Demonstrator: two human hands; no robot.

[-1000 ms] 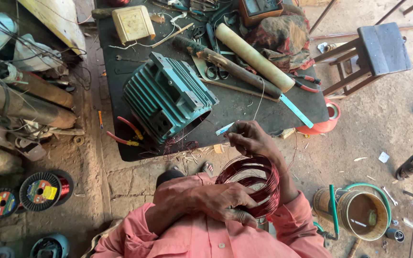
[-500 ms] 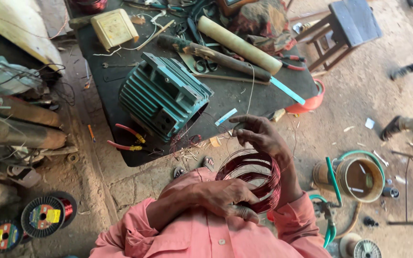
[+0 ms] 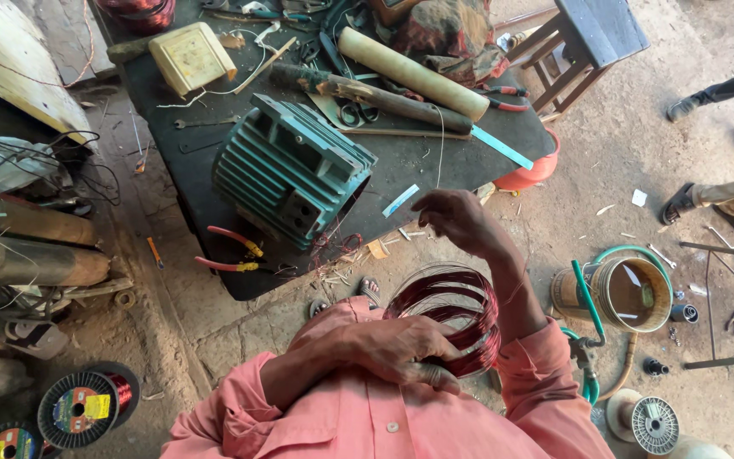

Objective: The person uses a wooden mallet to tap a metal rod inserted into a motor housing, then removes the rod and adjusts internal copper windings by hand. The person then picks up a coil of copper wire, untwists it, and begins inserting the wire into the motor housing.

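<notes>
Below the table's near edge: a coil of red wire (image 3: 448, 316) hangs over the person's right forearm, close to the chest.
Left hand (image 3: 401, 348): fingers clenched around the coil's lower left side.
Right hand (image 3: 460, 219): raised above the coil, fingers curled loosely; whether it pinches a strand cannot be told.
Table (image 3: 422, 166): dark top, crowded with tools.
Near edge of the table: a green motor casing (image 3: 286, 170) lies on its side, red-handled pliers (image 3: 231, 253) beside it.
Far edge: a cream tube (image 3: 409, 72) lies slantwise, a yellowish box (image 3: 190, 56) towards the far left corner.
Floor, right: a bucket (image 3: 618, 293) with a green hose.
</notes>
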